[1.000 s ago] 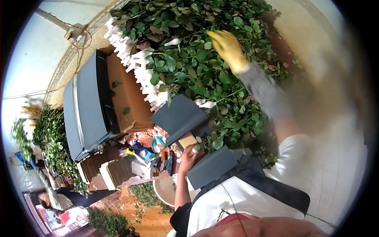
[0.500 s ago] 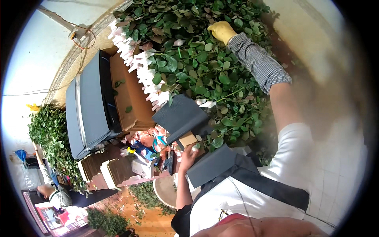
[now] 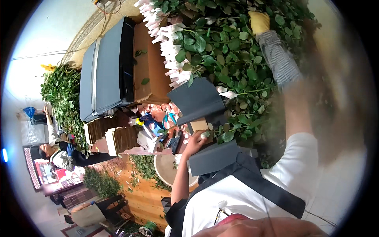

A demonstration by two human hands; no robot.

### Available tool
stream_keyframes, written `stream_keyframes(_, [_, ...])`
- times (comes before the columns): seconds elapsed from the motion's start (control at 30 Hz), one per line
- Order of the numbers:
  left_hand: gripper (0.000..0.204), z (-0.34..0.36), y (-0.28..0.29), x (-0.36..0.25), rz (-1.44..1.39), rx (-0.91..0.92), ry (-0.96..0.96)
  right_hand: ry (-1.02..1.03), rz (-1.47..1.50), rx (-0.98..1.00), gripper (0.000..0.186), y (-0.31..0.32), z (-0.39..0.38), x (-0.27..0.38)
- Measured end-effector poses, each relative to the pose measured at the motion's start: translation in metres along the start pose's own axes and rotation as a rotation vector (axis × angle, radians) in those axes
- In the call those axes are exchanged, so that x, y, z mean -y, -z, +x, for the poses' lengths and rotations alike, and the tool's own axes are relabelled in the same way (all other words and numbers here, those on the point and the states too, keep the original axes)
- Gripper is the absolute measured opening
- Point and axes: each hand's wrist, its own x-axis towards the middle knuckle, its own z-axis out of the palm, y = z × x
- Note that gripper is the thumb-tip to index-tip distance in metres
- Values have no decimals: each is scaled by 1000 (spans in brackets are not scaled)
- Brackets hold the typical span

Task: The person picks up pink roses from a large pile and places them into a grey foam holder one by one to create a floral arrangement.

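My right hand, in a yellow glove, reaches into the pile of leafy cut stems, its fingers curled among leaves; what they grip is hidden. Pale netted flower heads line the pile's left side. My left hand curls at the edge of a small brown cardboard piece, holding what looks like a pale bud. Dark grey sheets lie above and below that hand, one against my apron.
Stacked grey sheets and an open brown carton stand left. Teal scissors, pink scraps, cardboard stacks and a round tub are nearby. One co-worker works by more foliage; another person appears lower left.
My right hand has moved up, then rightward in the picture, deeper into the foliage. My view has shifted, with the scene higher and further right. My left hand keeps its place by the cardboard.
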Motion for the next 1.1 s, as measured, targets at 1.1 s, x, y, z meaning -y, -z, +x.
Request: stream_keyframes(1.1, [40,25,3,2,617,-153,-500,19,393,435,31,138,-390,145])
